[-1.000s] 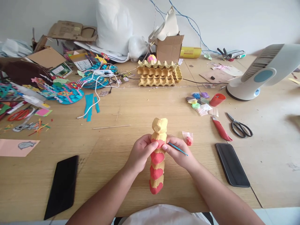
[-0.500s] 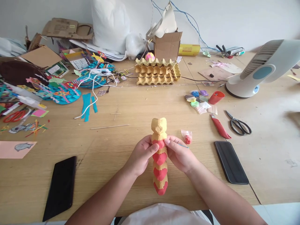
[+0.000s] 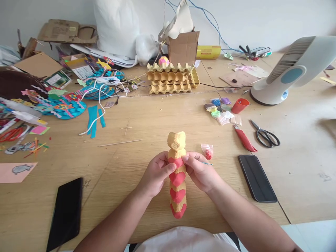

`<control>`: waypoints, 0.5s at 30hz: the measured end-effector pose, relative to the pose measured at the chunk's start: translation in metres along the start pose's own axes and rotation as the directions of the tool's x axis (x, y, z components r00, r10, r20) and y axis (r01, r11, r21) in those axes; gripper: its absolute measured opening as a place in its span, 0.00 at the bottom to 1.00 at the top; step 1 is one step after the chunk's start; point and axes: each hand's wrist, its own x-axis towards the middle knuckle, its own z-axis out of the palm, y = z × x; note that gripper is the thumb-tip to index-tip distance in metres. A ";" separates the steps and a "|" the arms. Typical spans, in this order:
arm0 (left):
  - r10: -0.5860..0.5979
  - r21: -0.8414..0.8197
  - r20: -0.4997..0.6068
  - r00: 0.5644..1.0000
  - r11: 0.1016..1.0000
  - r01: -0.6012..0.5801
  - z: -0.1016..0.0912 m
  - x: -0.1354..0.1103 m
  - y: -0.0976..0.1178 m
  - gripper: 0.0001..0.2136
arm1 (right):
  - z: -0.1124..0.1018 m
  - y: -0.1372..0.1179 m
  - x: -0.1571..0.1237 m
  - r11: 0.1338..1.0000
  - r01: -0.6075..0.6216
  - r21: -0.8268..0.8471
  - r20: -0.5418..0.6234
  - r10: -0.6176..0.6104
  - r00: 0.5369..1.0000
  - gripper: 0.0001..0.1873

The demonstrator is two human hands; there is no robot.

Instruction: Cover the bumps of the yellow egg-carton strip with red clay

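A yellow egg-carton strip (image 3: 177, 186) stands lengthwise between my hands, with red clay-like patches on its lower cups and bare yellow on the topmost. My left hand (image 3: 156, 174) grips its left side, thumb lying across an upper red patch. On the other side, my right hand (image 3: 201, 171) pinches the edge of that same patch with its thumb. A thin teal stick (image 3: 207, 163) pokes out by the right hand's fingers; its other end is hidden. Just beyond that hand lies a small clear bag of red material (image 3: 208, 152).
To the right are a red cutter (image 3: 245, 139), black-handled scissors (image 3: 265, 134), a phone (image 3: 257, 178) and a white fan (image 3: 280, 73). Clay bags (image 3: 215, 108) sit near a red cup (image 3: 239, 105). Stacked egg cartons (image 3: 170, 82) stand behind. A dark tablet-like device (image 3: 65, 210) lies left.
The view has shifted slightly, so the table things appear moved a little left. Both hands keep nearly the same hold on the egg-carton strip.
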 end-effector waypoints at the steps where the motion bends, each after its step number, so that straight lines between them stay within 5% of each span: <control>1: 0.001 -0.001 -0.006 1.000 1.000 -0.001 0.000 0.000 0.000 0.28 | 0.000 0.001 0.001 1.000 0.005 -0.002 0.007 -0.005 1.000 0.24; 15: 0.042 -0.059 0.016 0.999 0.997 -0.041 -0.001 0.000 0.000 0.25 | -0.007 0.001 0.002 0.999 0.011 0.052 0.086 -0.015 0.996 0.20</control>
